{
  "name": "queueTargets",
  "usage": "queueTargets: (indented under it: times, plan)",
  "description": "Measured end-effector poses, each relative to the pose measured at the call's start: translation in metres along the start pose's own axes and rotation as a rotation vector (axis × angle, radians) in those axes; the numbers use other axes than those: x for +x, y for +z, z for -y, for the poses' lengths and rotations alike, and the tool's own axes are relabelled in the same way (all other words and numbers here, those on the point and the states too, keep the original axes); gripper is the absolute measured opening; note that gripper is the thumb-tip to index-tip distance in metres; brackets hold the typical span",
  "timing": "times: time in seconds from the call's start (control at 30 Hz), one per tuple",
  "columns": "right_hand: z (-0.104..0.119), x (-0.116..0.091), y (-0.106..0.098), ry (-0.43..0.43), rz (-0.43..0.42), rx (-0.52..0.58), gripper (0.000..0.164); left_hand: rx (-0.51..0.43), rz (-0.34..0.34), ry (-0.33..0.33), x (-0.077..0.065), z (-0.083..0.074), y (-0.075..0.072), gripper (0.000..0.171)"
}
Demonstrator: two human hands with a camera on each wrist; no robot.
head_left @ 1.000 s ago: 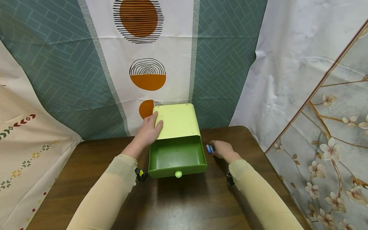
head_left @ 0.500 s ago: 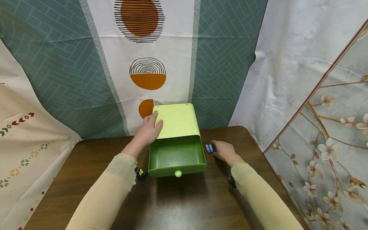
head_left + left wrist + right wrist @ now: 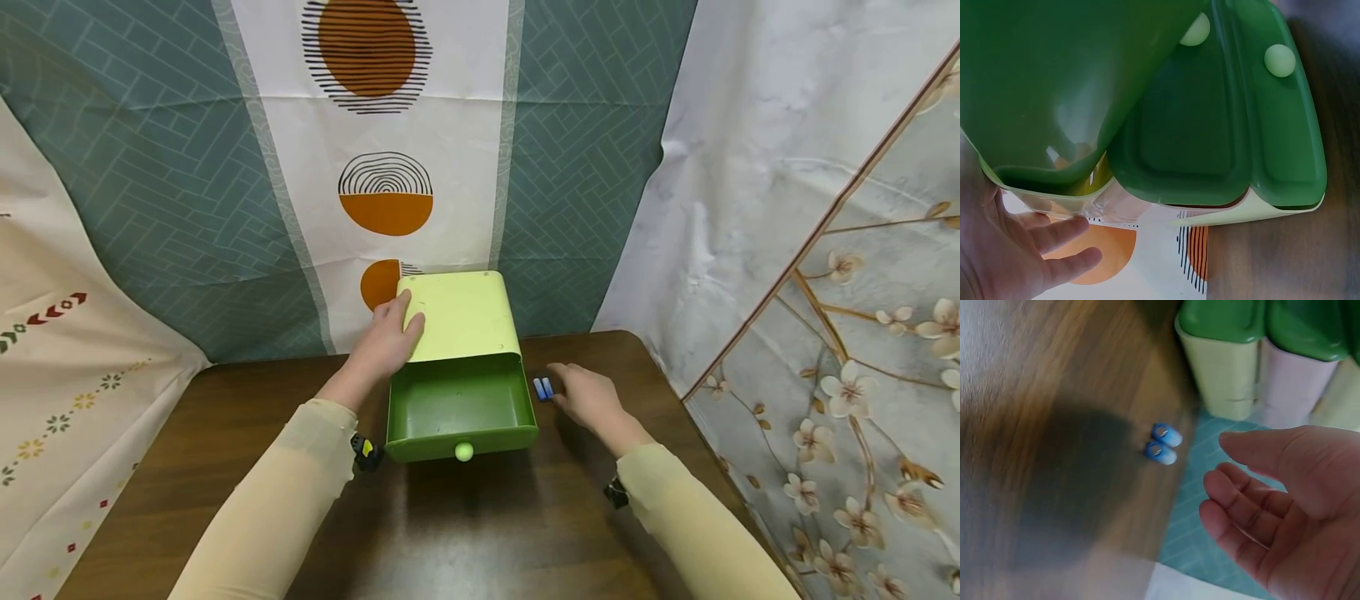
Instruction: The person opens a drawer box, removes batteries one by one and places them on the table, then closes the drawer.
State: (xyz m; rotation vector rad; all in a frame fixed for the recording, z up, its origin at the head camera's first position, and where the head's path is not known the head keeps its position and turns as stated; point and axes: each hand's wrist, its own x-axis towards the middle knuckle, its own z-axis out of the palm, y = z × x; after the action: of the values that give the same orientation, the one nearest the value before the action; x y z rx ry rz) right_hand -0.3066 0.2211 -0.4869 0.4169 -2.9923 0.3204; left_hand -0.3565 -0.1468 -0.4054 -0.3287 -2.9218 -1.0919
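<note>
A: Head view: what is shown?
B: A cabinet (image 3: 459, 317) with a pale yellow top stands on the bench (image 3: 247, 483). Its top drawer (image 3: 461, 402) is pulled out, the green interior visible from above, with a round knob (image 3: 464, 452) on the front.
A: And the hands?
B: The left hand (image 3: 382, 342) rests at the cabinet's left upper edge, thumb on top, its grip relaxed. The right hand (image 3: 591, 397) is released, near two blue batteries (image 3: 547, 387) that lie side by side on the bench, just right of the drawer.
A: What does the left wrist view add?
B: The lower drawers (image 3: 1188, 137), concealed from the head camera: two green fronts, pushed in, each with a pale knob. The left fingers (image 3: 1066, 265) appear extended and spread alongside the cabinet.
A: And the right wrist view?
B: The metallic ends of the batteries, and a gap between them and the loosely bent fingers (image 3: 1229, 534). Here the cabinet's side walls also show, one tier (image 3: 1291, 381) pinkish beside a yellow one.
</note>
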Motion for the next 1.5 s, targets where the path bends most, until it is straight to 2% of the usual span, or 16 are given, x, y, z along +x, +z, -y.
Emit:
queueTargets:
  times: [0.3,0.57,0.8,1.0,1.33,1.5]
  plan:
    - [0.019,-0.019,-0.016,-0.067,-0.125,0.03,0.055,0.006,-0.001,0.006,0.001,0.002,0.001,0.078]
    - [0.03,-0.037,-0.029,-0.084,-0.198,0.08,0.053,-0.001,0.0,0.002,0.0,-0.001,0.001,0.078]
    - [0.044,-0.054,-0.041,-0.123,-0.31,0.156,0.047,0.0,0.006,0.01,0.0,-0.003,0.0,0.077]
    - [0.057,-0.069,-0.05,-0.153,-0.386,0.178,0.042,-0.013,0.007,0.005,-0.001,-0.002,-0.001,0.076]
    - [0.076,-0.089,-0.061,-0.234,-0.485,0.228,0.04,-0.029,0.005,0.002,-0.004,-0.003,-0.002,0.076]
    - [0.083,-0.095,-0.06,-0.316,-0.559,0.234,0.04,-0.032,0.008,0.003,-0.005,-0.002,-0.003,0.077]
